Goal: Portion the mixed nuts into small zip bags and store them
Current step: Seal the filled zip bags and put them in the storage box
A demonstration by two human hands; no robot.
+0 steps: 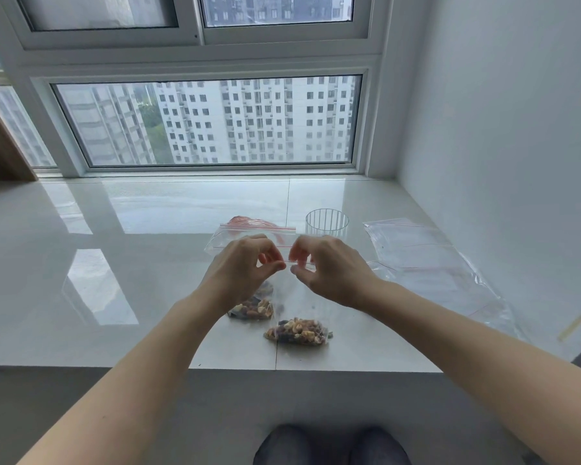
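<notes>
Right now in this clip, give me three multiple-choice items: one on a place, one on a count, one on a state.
1. Where does the ribbed clear cup stand?
A. Beyond the right hand
B. At the sill's near edge
C. On the floor

2. How many small bags with nuts in them show?
A. One
B. Two
C. Four

3. What are the hands doing to the held nut bag?
A. Resting flat on it
B. Pinching its zip strip
C. Hanging clear of it

Answers: 1 A, the cup is behind the right hand. 2 B, the held one plus the second nut bag under the left hand. 3 B, both hands' fingertips meet on the red-lined top.
</notes>
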